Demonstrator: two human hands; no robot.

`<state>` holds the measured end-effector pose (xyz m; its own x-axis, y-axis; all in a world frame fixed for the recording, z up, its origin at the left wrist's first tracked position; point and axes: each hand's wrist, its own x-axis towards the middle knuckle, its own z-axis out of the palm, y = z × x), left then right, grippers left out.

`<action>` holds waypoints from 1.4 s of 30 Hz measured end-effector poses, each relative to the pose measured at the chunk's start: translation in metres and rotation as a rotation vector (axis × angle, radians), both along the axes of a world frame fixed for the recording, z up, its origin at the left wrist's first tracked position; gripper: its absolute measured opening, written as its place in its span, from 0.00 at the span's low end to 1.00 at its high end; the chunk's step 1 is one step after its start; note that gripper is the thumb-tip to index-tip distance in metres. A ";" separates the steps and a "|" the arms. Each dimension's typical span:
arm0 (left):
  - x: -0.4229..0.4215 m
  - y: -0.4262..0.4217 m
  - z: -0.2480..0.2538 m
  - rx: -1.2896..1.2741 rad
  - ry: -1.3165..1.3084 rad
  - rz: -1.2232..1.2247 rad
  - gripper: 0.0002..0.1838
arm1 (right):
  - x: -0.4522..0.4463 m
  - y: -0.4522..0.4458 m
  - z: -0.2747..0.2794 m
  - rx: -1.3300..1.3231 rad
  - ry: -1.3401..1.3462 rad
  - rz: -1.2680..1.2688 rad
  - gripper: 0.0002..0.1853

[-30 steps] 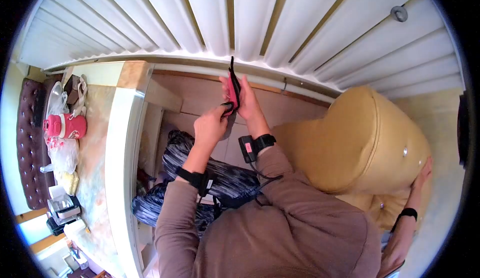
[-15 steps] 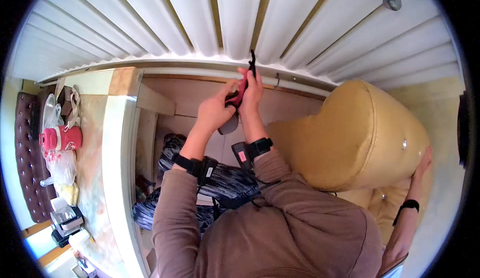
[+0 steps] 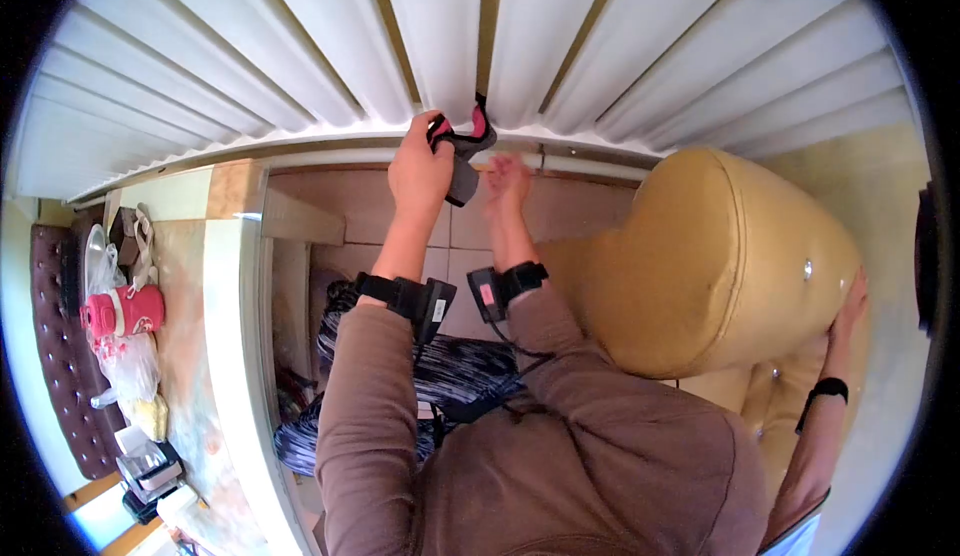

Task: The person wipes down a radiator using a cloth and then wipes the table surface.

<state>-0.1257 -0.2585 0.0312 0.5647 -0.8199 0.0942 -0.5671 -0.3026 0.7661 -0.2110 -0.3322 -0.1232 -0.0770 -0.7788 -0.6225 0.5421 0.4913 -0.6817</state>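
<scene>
My left hand (image 3: pixel 420 168) is closed around the edge of a soft grey, black and pink piece of fabric (image 3: pixel 466 140). It looks like a strap or a small garment, but its exact kind cannot be made out. The fabric hangs folded, its top end close to the white ribbed radiator (image 3: pixel 445 36) and a grey flap drooping below. Just to the right of it, my right hand (image 3: pixel 508 184) is apart from the fabric, fingers loosely bent and slightly blurred, with nothing visible in it. Black bands with small boxes sit on both wrists.
A tan padded sofa arm (image 3: pixel 680 266) stands to the right, with another person's hand (image 3: pixel 853 301) resting on it. At left is a table (image 3: pixel 185 246) with a red bottle (image 3: pixel 125 310) and plastic bags (image 3: pixel 130 364). A pipe (image 3: pixel 340 156) runs below the radiator.
Both hands were on the bunched fabric. Now my right hand has let go and dropped slightly, while my left hand has moved up with the fabric, which has opened out.
</scene>
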 end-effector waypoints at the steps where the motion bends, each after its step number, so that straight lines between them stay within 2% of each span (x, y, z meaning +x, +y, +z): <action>1: -0.002 -0.001 -0.002 -0.005 -0.001 0.030 0.20 | 0.000 -0.002 -0.015 0.052 -0.084 0.000 0.18; 5: -0.008 0.003 0.000 -0.013 0.008 0.093 0.21 | 0.013 -0.006 -0.014 -0.065 -0.167 0.153 0.19; 7: -0.006 0.008 -0.001 -0.016 0.024 0.101 0.21 | 0.015 -0.009 0.002 -0.219 -0.039 0.290 0.19; 8: -0.005 0.008 0.001 -0.030 0.018 0.105 0.21 | 0.002 -0.009 0.014 -0.348 0.116 0.368 0.20; 9: -0.004 0.007 0.003 -0.044 0.014 0.108 0.21 | -0.027 -0.012 0.027 -0.515 0.359 0.427 0.20; 11: -0.001 0.006 0.002 -0.038 -0.002 0.099 0.21 | -0.198 -0.028 0.096 -0.846 1.342 0.410 0.22; 12: 0.000 0.005 0.002 -0.024 -0.016 0.093 0.21 | -0.330 -0.039 0.134 -0.838 1.798 0.347 0.22; 13: 0.001 0.003 0.000 -0.025 -0.036 0.082 0.21 | -0.458 -0.043 0.172 -0.758 2.134 0.328 0.23; 15: 0.000 0.000 0.003 -0.010 -0.049 0.055 0.21 | -0.634 -0.039 0.233 -0.625 2.482 0.379 0.24; 16: -0.001 -0.002 0.004 0.003 -0.066 0.044 0.21 | -0.681 -0.035 0.249 -0.587 2.546 0.417 0.25; 21: -0.003 -0.005 0.007 0.006 -0.104 0.020 0.21 | -0.717 -0.028 0.256 -0.540 2.580 0.412 0.30; 23: -0.002 -0.005 0.005 0.001 -0.106 0.012 0.22 | -0.718 -0.027 0.254 -0.688 2.449 0.390 0.30; 24: -0.004 -0.005 0.006 -0.002 -0.113 0.012 0.22 | -0.720 -0.027 0.254 -0.682 2.450 0.392 0.30; 26: -0.006 -0.006 0.008 0.031 -0.132 0.023 0.22 | -0.722 -0.028 0.251 -0.663 2.669 0.396 0.28; 28: -0.008 -0.007 0.009 -0.110 -0.168 0.008 0.22 | -0.716 -0.026 0.253 -0.730 2.594 0.387 0.28; 30: -0.012 -0.005 0.003 -0.132 -0.182 0.017 0.20 | -0.707 -0.024 0.257 -0.801 2.482 0.360 0.28; 33: -0.017 0.001 -0.023 0.004 -0.323 -0.125 0.13 | -0.702 -0.021 0.255 -0.783 2.462 0.343 0.28; 37: -0.020 0.010 -0.040 0.181 -0.400 -0.282 0.14 | -0.696 -0.018 0.252 -0.775 2.466 0.327 0.28; 39: -0.019 0.012 -0.037 0.426 -0.484 -0.428 0.15 | -0.694 -0.019 0.253 -0.770 2.468 0.323 0.28; 40: -0.016 0.014 -0.036 0.425 -0.483 -0.427 0.15 | -0.693 -0.021 0.253 -0.765 2.464 0.328 0.28; 42: -0.012 0.016 -0.026 0.178 -0.509 -0.344 0.15 | -0.690 -0.021 0.253 -0.761 2.467 0.330 0.28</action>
<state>-0.1382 -0.2424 0.0051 0.1872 -0.9741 0.1268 -0.9340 -0.1365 0.3301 -0.9006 -0.3531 0.1297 0.2460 -0.8296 0.5012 -0.9486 -0.0999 0.3002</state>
